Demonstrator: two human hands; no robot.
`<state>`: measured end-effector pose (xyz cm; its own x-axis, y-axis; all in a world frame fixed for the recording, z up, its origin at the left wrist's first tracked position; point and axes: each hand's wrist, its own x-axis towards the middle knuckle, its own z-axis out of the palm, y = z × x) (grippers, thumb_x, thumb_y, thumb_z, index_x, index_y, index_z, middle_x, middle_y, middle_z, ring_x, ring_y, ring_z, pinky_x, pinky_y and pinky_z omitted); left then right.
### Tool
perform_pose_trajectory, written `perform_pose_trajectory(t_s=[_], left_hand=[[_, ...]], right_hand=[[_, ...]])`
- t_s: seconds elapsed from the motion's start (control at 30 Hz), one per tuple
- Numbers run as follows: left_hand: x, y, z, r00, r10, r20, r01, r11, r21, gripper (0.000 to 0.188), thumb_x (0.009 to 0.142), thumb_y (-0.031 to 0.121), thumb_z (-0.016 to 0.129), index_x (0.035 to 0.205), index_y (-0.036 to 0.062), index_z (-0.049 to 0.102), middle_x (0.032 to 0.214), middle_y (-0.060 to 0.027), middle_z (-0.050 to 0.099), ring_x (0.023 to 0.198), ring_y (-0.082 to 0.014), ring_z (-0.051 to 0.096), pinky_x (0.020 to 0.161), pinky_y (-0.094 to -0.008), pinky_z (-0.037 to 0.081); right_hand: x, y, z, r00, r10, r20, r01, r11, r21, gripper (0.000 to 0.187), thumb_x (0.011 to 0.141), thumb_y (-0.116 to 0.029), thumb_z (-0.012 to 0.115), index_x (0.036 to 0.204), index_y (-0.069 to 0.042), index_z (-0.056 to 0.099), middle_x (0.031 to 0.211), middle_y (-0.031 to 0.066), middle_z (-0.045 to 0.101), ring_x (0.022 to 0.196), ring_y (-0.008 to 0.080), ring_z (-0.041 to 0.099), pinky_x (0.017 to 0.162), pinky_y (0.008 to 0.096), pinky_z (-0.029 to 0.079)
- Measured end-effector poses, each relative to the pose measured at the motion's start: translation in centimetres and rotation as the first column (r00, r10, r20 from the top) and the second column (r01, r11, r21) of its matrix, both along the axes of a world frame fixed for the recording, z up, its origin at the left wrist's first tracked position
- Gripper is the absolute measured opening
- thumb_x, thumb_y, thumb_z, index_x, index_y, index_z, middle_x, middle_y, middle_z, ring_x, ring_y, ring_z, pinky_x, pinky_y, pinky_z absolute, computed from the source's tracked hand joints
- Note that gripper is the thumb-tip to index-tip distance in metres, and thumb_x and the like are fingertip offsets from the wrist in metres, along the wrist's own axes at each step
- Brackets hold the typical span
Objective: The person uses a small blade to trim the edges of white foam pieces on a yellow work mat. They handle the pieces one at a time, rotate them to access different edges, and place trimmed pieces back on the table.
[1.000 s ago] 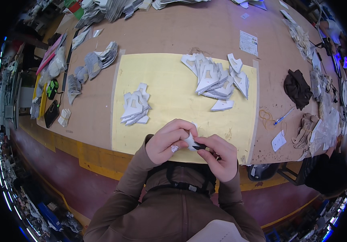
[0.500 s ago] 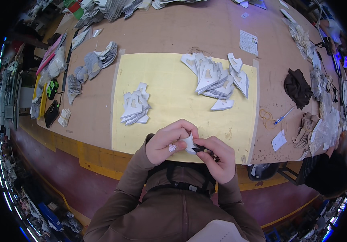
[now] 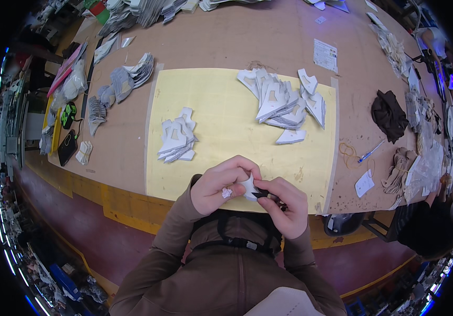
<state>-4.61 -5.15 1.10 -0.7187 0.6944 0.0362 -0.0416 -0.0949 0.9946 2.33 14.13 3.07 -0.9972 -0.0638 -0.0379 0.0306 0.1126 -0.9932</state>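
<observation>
Just over the near edge of the yellow sheet (image 3: 221, 142), my left hand (image 3: 213, 188) pinches a small white cut piece (image 3: 249, 185). A whitish, crumpled-looking bit (image 3: 227, 193) sits at its thumb. My right hand (image 3: 290, 206) is closed around a small black pointed tool, which looks like thread snips (image 3: 261, 194); its tip meets the piece, and the rest is hidden by my fingers. To the left lies a small pile of white cut pieces (image 3: 174, 139) with notched shapes. A larger pile of similar pieces (image 3: 279, 102) is at the far right of the sheet.
Grey stacked pieces (image 3: 123, 84) and a black phone-like device (image 3: 67, 147) lie on the left of the brown table (image 3: 205, 45). On the right are a dark cloth (image 3: 388, 116), a blue pen-like tool (image 3: 370, 151) and plastic bags (image 3: 426, 168). A co-worker (image 3: 429, 229) is at lower right.
Both hands stay nearly in place, with only a very slight shift. The white piece and the black snips remain held as before.
</observation>
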Motion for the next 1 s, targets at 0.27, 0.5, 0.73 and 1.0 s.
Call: perform_pose_trajectory(t_s=[0.27,0.5,0.73,1.0], left_hand=[[0.0,0.0,-0.3,0.999,-0.028,-0.019,0.028,1.000,-0.005,0.014,0.093,0.011,0.051,0.089,-0.0014,0.056,0.112,-0.0135,0.053,0.105,-0.0252,0.053,0.093,-0.0357,0.041],[0.2,0.2,-0.3,0.999,-0.009,-0.048,0.008,1.000,-0.025,0.010,0.091,0.007,0.051,0.089,-0.0018,0.056,0.111,-0.0137,0.053,0.106,-0.0257,0.053,0.094,-0.0365,0.041],[0.2,0.4,-0.6,0.999,-0.015,-0.047,0.016,1.000,0.027,0.008,0.092,0.005,0.051,0.087,-0.0012,0.053,0.114,-0.0128,0.053,0.101,-0.0228,0.053,0.090,-0.0330,0.042],[0.3,0.1,-0.5,1.000,0.000,0.021,0.000,1.000,0.007,0.023,0.096,0.019,0.053,0.085,-0.0010,0.057,0.111,-0.0126,0.054,0.105,-0.0239,0.053,0.093,-0.0353,0.040]], right_hand=[[-0.1,0.9,-0.3,0.996,0.083,0.023,-0.084,0.996,0.040,0.036,0.083,0.003,0.066,0.118,-0.004,0.065,0.082,0.0064,0.060,0.061,0.0112,0.051,0.052,0.0241,0.040],[0.1,0.6,-0.7,0.999,0.031,0.017,-0.032,0.999,0.023,0.035,0.083,0.002,0.066,0.118,-0.005,0.066,0.081,0.0053,0.059,0.062,0.0107,0.050,0.054,0.0234,0.039],[0.0,1.1,-0.4,0.997,0.077,-0.018,-0.076,0.996,0.052,0.037,0.082,0.003,0.067,0.118,-0.005,0.065,0.080,0.0056,0.059,0.062,0.0112,0.051,0.054,0.0240,0.040],[-0.1,0.7,0.1,0.997,0.051,0.052,-0.053,0.998,0.046,0.033,0.079,0.006,0.066,0.111,-0.001,0.068,0.080,0.0070,0.060,0.066,0.0118,0.053,0.058,0.0234,0.039]])
